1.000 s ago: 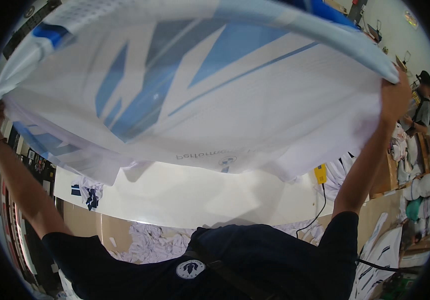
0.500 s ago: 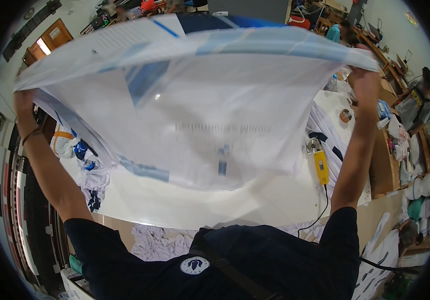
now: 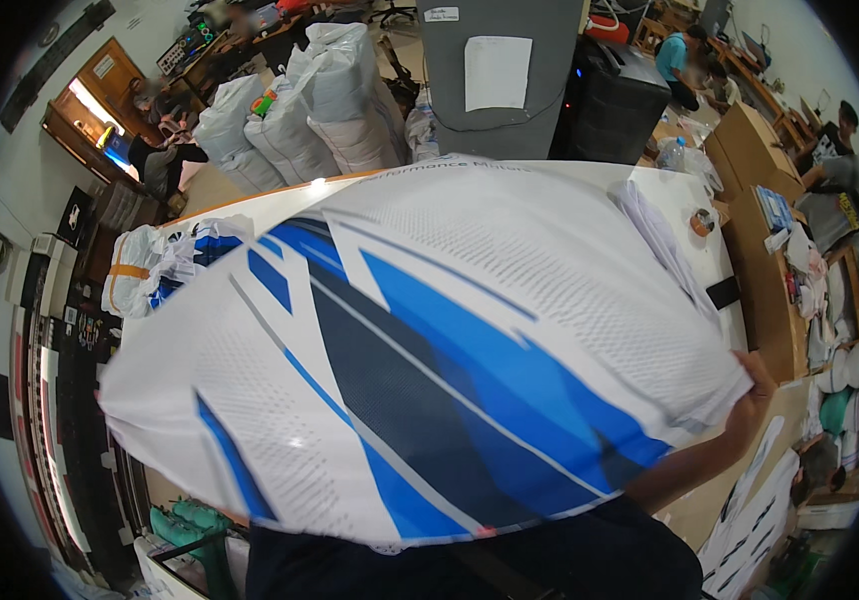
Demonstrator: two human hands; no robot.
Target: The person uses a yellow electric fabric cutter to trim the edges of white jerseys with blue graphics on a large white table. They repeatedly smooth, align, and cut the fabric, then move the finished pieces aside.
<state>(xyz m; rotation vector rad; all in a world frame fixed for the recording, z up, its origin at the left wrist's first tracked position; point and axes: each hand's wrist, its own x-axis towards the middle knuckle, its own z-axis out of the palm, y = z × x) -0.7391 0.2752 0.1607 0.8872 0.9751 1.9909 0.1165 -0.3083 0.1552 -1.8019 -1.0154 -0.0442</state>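
Observation:
A wide fabric panel [image 3: 430, 390], white with slanting blue, dark grey and light grey printed bands, billows in front of me with its printed side up. My right hand [image 3: 753, 390] is closed on its right corner. At the left corner, the cloth draws to a point where only a sliver of my left hand [image 3: 101, 402] shows; the panel hides the rest of that hand and my left forearm. The near edge of the fabric hangs against my dark shirt [image 3: 350, 570]. Most of the white table [image 3: 695, 195] lies hidden beneath the cloth.
Folded white fabric [image 3: 655, 230] and a tape roll [image 3: 702, 222] lie on the table's right side. A strapped white bundle [image 3: 130, 270] sits at its left. Beyond stand tall white sacks [image 3: 340, 110] and a grey cabinet [image 3: 490, 130]. Cardboard boxes [image 3: 758, 150] and people are farther right.
Both hands have come down and toward me from high up, bringing the fabric along. Its pale underside faced me before; now the printed side does. The yellow cutter is covered.

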